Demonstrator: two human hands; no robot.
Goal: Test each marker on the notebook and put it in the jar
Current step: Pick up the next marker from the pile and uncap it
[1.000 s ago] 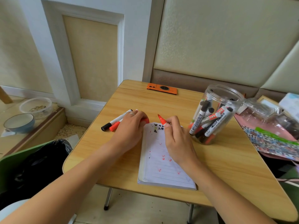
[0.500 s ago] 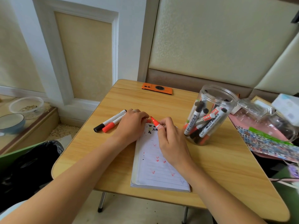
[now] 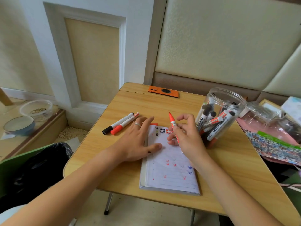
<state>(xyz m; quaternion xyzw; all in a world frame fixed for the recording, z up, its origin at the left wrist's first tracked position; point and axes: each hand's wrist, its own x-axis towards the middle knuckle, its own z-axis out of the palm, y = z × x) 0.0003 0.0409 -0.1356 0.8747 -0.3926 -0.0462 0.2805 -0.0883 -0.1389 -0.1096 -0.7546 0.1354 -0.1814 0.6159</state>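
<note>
Red cap (image 3: 154, 124) half-hidden behind left hand (image 3: 136, 141).

Two hands over the table (image 3: 130, 180): left hand (image 3: 136, 141), right hand (image 3: 187, 136). One uncapped red marker (image 3: 173, 123) in the right hand. Two capped markers on the left side: one with black cap (image 3: 118, 123), one with red cap (image 3: 125, 123). One orange cap (image 3: 154, 124) at the far edge of the notebook. One open notebook (image 3: 171, 168). One clear jar (image 3: 218, 115) on the right, several markers inside, exact number not countable. One orange phone (image 3: 163, 91) at the far edge.
</note>
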